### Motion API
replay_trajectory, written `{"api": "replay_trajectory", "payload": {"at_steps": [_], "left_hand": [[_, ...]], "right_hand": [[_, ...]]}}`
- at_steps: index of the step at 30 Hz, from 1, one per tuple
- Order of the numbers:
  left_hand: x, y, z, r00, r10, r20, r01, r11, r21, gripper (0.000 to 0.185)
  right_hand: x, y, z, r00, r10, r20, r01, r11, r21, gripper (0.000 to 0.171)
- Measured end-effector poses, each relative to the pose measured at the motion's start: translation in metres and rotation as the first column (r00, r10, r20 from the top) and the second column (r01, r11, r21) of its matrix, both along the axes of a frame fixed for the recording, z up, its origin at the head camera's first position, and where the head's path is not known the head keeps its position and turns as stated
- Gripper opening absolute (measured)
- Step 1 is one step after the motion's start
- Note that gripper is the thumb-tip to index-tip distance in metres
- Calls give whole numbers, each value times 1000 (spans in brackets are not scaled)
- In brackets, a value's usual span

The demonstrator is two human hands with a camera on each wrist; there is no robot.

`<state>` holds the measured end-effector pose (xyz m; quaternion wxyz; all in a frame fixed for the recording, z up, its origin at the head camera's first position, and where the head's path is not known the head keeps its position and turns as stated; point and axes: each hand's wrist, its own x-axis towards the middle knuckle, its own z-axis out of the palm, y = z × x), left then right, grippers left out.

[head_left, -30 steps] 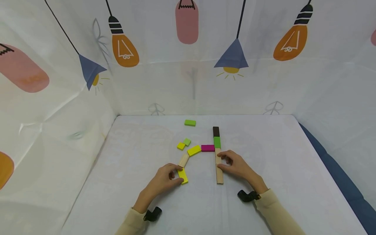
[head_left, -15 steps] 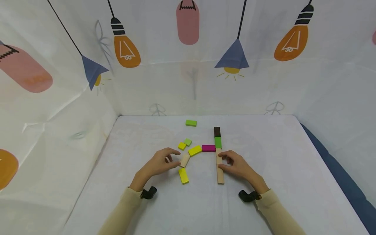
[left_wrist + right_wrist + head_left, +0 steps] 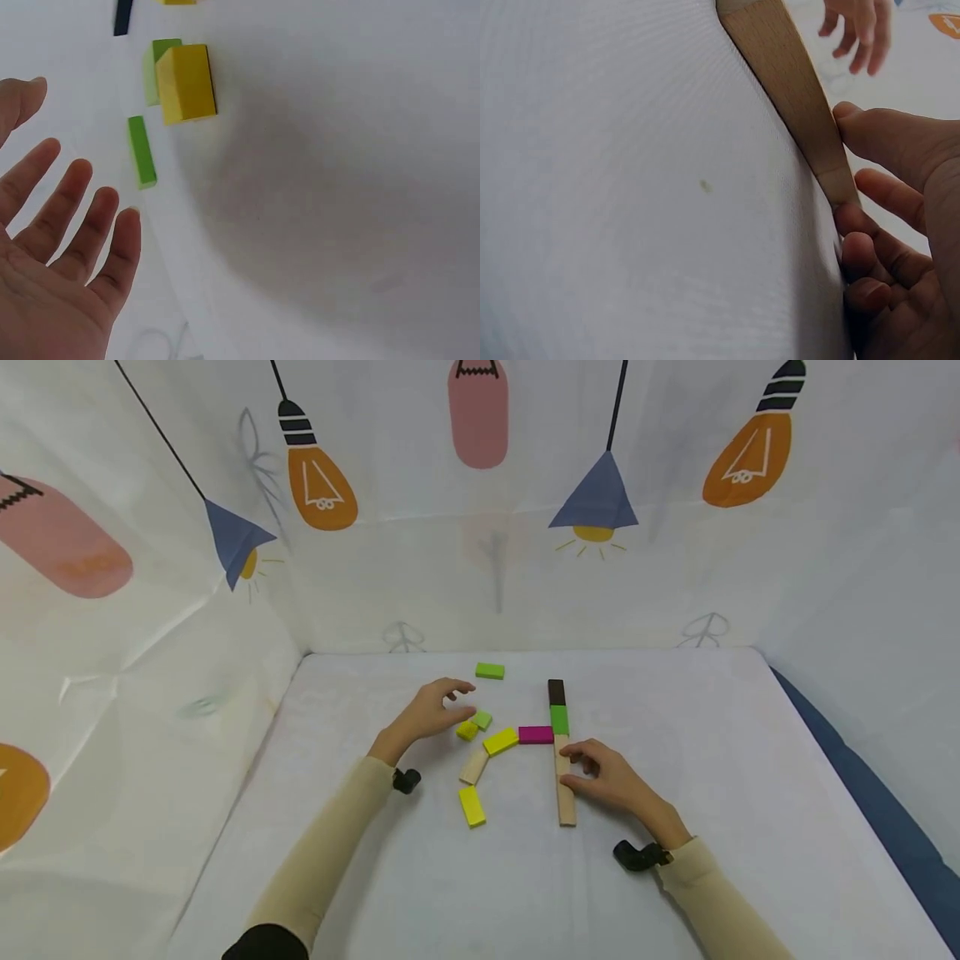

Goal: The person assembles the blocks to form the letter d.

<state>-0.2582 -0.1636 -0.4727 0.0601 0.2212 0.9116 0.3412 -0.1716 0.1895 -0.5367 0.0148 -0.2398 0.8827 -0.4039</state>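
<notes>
My left hand [image 3: 435, 708] is over the left part of the table, fingers loosely bent and apart, holding nothing. Its thumb is close to a small yellow block [image 3: 467, 731] and a light green block [image 3: 482, 720], while a longer green block [image 3: 490, 671] lies farther back. My right hand [image 3: 606, 773] rests its thumb and fingertips on plain wooden blocks [image 3: 780, 75] lined up end to end. Above these in the same line are a green block [image 3: 559, 720] and a dark brown block [image 3: 557, 692]. A magenta block [image 3: 536, 735] joins the line from the left.
From the magenta block a curve runs left and down: a yellow block [image 3: 500, 741], a plain wooden block [image 3: 474, 767] and another yellow block [image 3: 472, 807]. All lie flat on the white tabletop [image 3: 675, 718]. A printed white sheet [image 3: 420, 577] hangs behind and at the sides.
My left hand has let go of the lowest yellow block and moved away from me, past the wooden block, to the small yellow and light green blocks. My right hand has stayed in place.
</notes>
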Motion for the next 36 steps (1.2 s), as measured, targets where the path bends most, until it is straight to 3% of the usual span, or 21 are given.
{"api": "replay_trajectory", "payload": {"at_steps": [8, 12, 20, 26, 36], "left_hand": [[-40, 27, -10, 1000, 13, -20, -14, 999, -50, 50], [-54, 36, -13, 998, 50, -38, -52, 997, -52, 55], [-77, 43, -27, 996, 92, -8, -92, 996, -9, 62], [-87, 50, -36, 994, 110, 27, -109, 993, -37, 59], [-95, 58, -42, 991, 131, 28, -129, 990, -63, 50]], "right_hand": [[-2, 1, 2, 1000, 8, 8, -8, 1000, 6, 44], [-2, 1, 2, 1000, 11, 15, -11, 1000, -1, 43], [-1, 0, 3, 999, 8, 34, -8, 1000, -7, 43], [-1, 0, 4, 999, 11, 36, -11, 1000, -7, 44], [-2, 1, 3, 1000, 14, 26, -14, 1000, 1, 43]]}}
